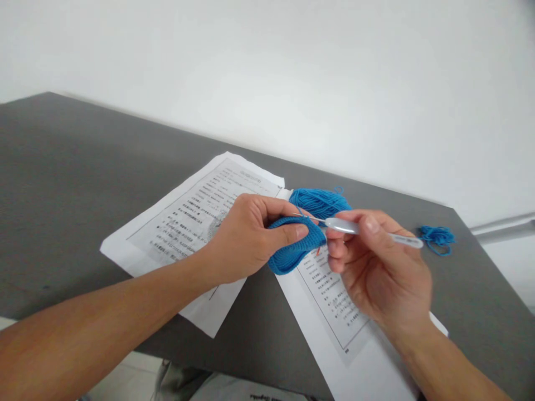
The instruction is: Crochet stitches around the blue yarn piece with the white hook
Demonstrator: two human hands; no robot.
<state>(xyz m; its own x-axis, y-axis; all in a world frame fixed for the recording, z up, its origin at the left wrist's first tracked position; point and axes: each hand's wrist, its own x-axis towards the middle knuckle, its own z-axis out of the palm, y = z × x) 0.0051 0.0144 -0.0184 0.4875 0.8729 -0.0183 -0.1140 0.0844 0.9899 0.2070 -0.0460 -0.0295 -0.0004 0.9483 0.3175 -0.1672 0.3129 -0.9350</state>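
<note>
My left hand [254,236] pinches a blue crochet piece [292,253] between thumb and fingers, thumb lying on its front. The piece is a curved, cup-like shape of tight stitches. In my right hand [384,267] is a crochet hook [345,225] with a pale grey handle, held between thumb and fingers. Its thin metal shaft points left and reaches the upper edge of the piece, by my left index finger. Whether the tip sits inside a stitch is too small to tell. Just behind the piece lies a skein of blue yarn [320,201].
Two printed sheets lie on the dark grey table [104,156]: a left sheet [167,223] and a right sheet [321,328] under my right hand. A small tangle of blue yarn [437,236] rests near the right edge. A white wall [267,72] stands behind the table.
</note>
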